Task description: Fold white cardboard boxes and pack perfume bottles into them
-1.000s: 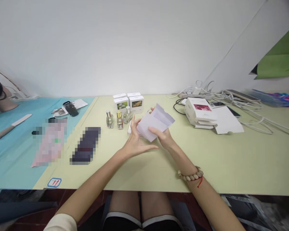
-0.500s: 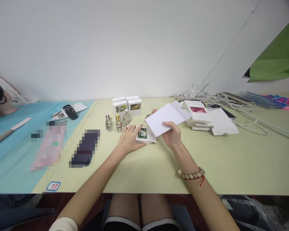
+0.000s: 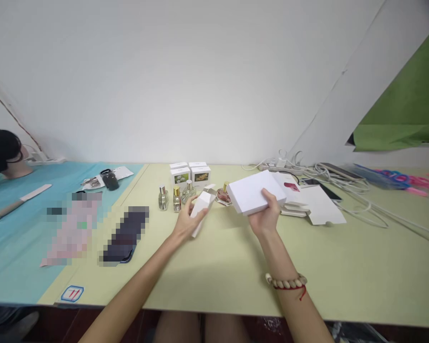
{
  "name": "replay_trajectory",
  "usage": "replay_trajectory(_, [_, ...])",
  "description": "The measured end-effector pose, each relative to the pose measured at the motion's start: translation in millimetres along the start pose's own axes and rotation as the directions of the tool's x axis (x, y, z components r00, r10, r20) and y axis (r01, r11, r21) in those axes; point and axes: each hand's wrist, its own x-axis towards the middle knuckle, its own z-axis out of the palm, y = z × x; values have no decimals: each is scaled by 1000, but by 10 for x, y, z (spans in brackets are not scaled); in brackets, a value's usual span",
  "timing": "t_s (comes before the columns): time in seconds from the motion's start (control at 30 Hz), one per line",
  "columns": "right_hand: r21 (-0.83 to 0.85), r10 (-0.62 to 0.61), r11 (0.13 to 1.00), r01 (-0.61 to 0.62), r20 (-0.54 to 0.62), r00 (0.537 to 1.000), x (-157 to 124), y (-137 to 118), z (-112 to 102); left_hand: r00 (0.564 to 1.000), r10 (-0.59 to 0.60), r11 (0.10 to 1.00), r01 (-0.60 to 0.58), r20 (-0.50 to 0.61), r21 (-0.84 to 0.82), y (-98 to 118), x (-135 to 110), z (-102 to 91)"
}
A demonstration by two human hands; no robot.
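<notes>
My left hand (image 3: 186, 221) grips a small white carton (image 3: 203, 208), tilted above the table, with its end flaps sticking up at the far end. In my right hand (image 3: 267, 213) is a larger plain white box (image 3: 255, 191), raised off the table with the thumb on top. Three small glass perfume bottles stand past my left hand: one with a silver cap (image 3: 163, 198), one with a gold cap (image 3: 177, 199) and a rounder one (image 3: 188, 191). Between the two boxes sits a pinkish bottle with a gold cap (image 3: 223, 195), partly hidden.
Small white boxes with flower pictures (image 3: 190, 176) stand at the back. Opened white packaging (image 3: 323, 205), a dark phone (image 3: 321, 189) and cables (image 3: 364, 190) lie right. Leftward are a blurred dark phone (image 3: 127, 234), a black jar (image 3: 109, 179) and a knife (image 3: 19, 202).
My left hand has lifted and turned the small carton, which was lying picture side up. The larger box has turned in my right hand. The view has tilted upward.
</notes>
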Motion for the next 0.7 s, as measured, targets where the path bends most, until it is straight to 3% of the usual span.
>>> replay_trajectory(0.1, [-27,68,997,-68,30,997,9,-22,-15,994,-94,956,105,54,-272,-9,-3,49])
replay_trajectory(0.2, [-130,96,988,-84,84,992,-6,-20,7,980,-156,912,190,122,-363,-5,-22,97])
replay_trajectory(0.27, [-166,85,984,-64,125,989,-19,-21,37,979,-136,907,185,152,-378,18,-35,107])
replay_trajectory(0.5, [-230,50,973,23,307,951,-35,-124,220,997,59,955,-41,52,-295,138,-59,41])
replay_trajectory(0.7, [-259,51,961,93,500,865,-118,-164,466,963,268,939,-268,-30,-215,92,-65,43])
